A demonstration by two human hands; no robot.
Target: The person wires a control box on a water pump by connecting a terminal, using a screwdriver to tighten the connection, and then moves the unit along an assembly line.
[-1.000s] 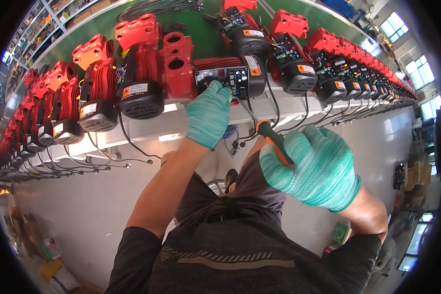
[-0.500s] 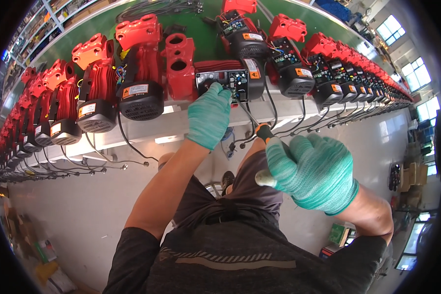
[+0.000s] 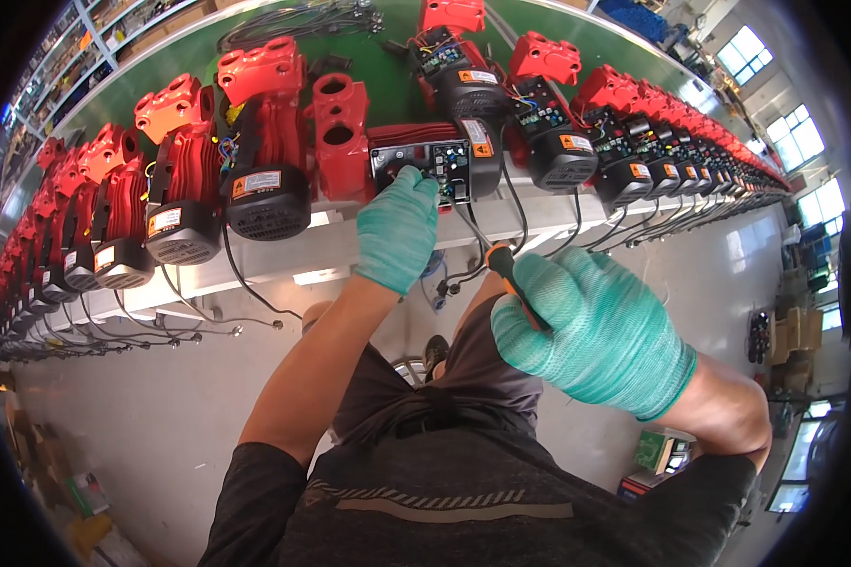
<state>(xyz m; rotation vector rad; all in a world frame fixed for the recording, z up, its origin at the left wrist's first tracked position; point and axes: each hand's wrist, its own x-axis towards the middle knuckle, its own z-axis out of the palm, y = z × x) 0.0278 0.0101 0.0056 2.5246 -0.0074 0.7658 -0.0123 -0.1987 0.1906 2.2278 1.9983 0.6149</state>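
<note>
A red pump (image 3: 339,138) with a black motor end lies sideways on the bench in front of me, its control box open on a circuit board (image 3: 451,168). My left hand (image 3: 395,231), in a green knit glove, reaches into the box's near side. Its fingers are drawn together, and their tips hide whatever they pinch. My right hand (image 3: 596,331), gloved alike, is closed round the black and orange handle of a screwdriver (image 3: 504,262). The shaft slants up and left toward the near edge of the box; I cannot tell whether its tip touches.
Rows of similar pumps (image 3: 272,170) stand along the bench (image 3: 373,80) on both sides. Their black cables (image 3: 241,274) hang over the front edge. A cable bundle (image 3: 298,24) lies at the back. Cardboard boxes (image 3: 797,331) stand on the floor at right.
My right fingers and thumb have shifted round the screwdriver handle, showing more of it. The thumb no longer points out to the left. My left hand stays at the control box.
</note>
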